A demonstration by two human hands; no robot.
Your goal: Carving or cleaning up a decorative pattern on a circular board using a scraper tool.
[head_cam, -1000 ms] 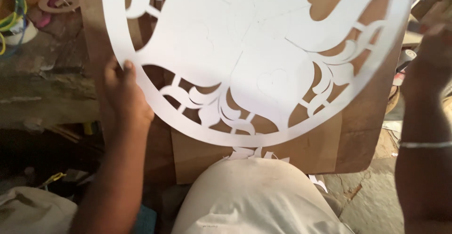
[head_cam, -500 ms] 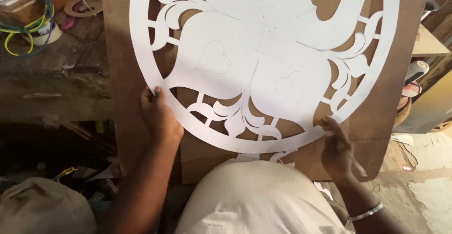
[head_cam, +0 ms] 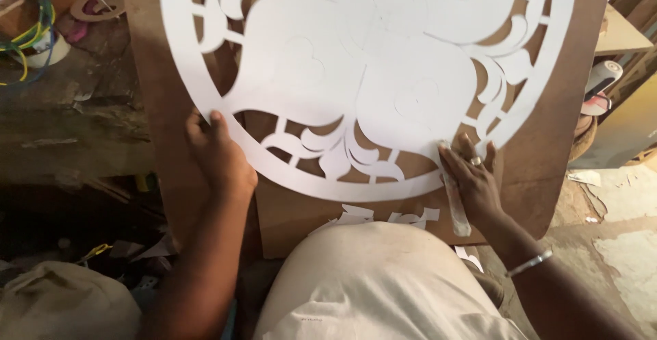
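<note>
A large round white paper stencil with cut-out curls and hearts lies flat on a brown board that leans over my lap. My left hand grips the stencil's lower left rim, fingertips on the white edge. My right hand rests on the lower right rim, fingers spread flat on the paper. A pale, slim stick-like tool runs under that palm, from the stencil down across the board. A metal bangle sits on the right wrist.
White paper offcuts lie on the board below the stencil. Coloured wires and a brown ring-shaped cutout are on the dirty floor at upper left. A beige sack sits at lower left. Boards and a grey tool stand on the right.
My right hand has come down from the upper right to the stencil's lower right rim, now with the pale tool under it. The left hand stays on the lower left rim.
</note>
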